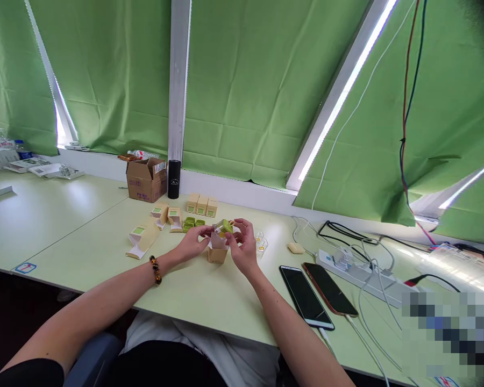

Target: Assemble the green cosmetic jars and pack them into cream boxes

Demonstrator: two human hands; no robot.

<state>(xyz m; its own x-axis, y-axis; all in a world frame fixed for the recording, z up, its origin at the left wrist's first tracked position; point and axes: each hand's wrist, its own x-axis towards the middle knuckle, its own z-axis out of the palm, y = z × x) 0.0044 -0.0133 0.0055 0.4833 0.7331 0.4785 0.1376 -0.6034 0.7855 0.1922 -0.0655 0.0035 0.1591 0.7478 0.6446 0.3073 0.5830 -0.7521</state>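
Observation:
My right hand (244, 247) pinches a small green-and-white container (225, 228) with thumb and fingers, over the open top of a small kraft cardboard box (216, 256). The fingers of my left hand (194, 240) close on the upper left edge of that box, which stands upright on the table. Just behind my left hand lie several green square pieces (192, 222). A clear plastic tray (261, 242) with yellow spots is partly hidden behind my right hand. Opened kraft boxes (143, 236) lie to the left with their flaps out.
Three closed kraft boxes (202, 205) stand at the back, near a black tumbler (174, 179) and a larger brown carton (146, 180). On the right are a white-edged phone (306, 296), a red-edged phone (329, 288), a power strip (363, 275) and tangled cables.

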